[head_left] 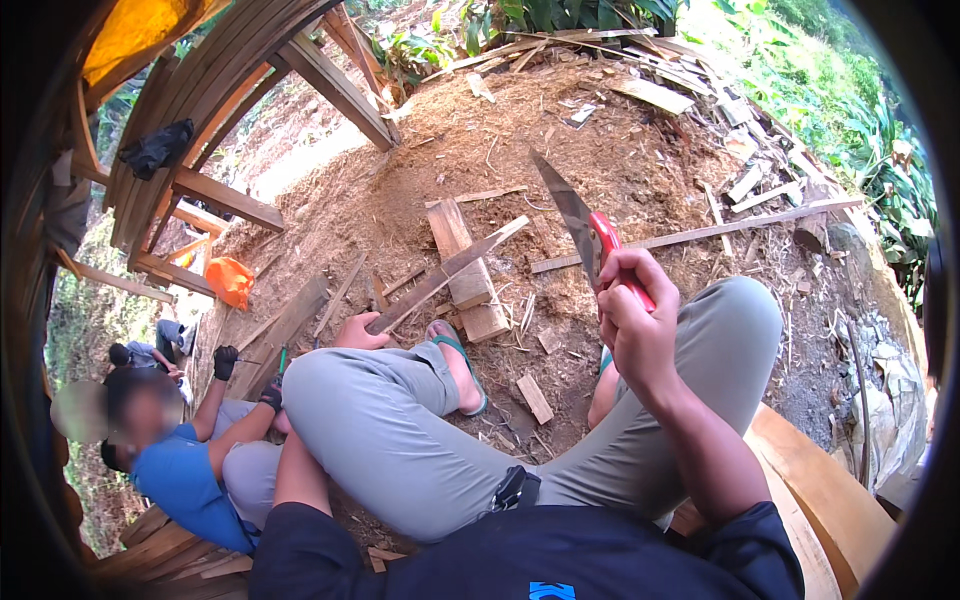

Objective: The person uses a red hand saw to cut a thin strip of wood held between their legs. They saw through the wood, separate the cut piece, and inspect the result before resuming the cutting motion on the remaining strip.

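My right hand [640, 305] is raised over my right knee and wrapped round the red handle of a hand saw [572, 208]. Its tapered grey blade points up and away, clear of the wood; teeth are too small to make out. Beyond my left knee, my left hand [360, 333] grips the near end of a narrow wooden strip [450, 270]. That strip slants away to the right and lies across a thick wooden block [452, 240]. Another short block [484, 320] sits at the near end of the thick one, close to my left sandal [470, 375].
To my left sits a co-worker in a blue shirt [190, 485] with dark gloves, holding a thin tool. A long batten [700, 235] lies at right. Sawdust and offcuts [535, 398] cover the ground. A timber frame [225, 200] and an orange bag [230, 282] are at left.
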A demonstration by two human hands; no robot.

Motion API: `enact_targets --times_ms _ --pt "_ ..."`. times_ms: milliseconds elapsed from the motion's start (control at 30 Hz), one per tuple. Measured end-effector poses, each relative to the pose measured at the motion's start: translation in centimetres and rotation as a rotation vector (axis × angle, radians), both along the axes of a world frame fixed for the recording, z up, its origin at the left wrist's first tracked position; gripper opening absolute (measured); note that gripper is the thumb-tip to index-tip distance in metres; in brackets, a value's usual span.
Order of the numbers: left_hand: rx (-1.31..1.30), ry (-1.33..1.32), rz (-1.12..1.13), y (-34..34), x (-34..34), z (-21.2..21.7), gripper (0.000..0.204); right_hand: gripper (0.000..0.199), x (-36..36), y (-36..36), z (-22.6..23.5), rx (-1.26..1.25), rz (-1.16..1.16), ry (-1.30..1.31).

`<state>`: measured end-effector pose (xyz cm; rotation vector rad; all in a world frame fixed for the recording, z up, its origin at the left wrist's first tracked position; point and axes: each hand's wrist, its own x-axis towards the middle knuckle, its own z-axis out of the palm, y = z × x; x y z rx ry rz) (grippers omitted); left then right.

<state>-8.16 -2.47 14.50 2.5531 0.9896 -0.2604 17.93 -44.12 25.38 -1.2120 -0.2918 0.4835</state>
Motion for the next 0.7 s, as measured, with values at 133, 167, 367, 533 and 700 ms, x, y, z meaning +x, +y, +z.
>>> enact_targets --times_ms 133,167,367,533,700 --pt "-0.014 0.018 0.086 -1.9 1.5 3.6 0.05 0.014 0.8 -1.0 -0.6 0.034 -0.099 -0.008" --pt "0.013 0.018 0.09 -2.5 2.1 4.8 0.05 0.014 0.8 -1.1 -0.8 0.038 -0.123 -0.014" --pt "0.163 -0.113 -0.153 -3.5 6.1 8.4 0.044 0.012 1.1 -1.8 -0.2 0.098 -0.144 0.037" --pt "0.243 0.002 -0.196 -3.9 8.0 10.1 0.046 0.013 0.9 -1.7 -0.1 0.074 -0.176 0.079" --pt "0.247 -0.028 -0.17 -3.4 9.2 5.4 0.052 0.014 2.2 -1.5 -0.6 0.023 -0.237 0.029"
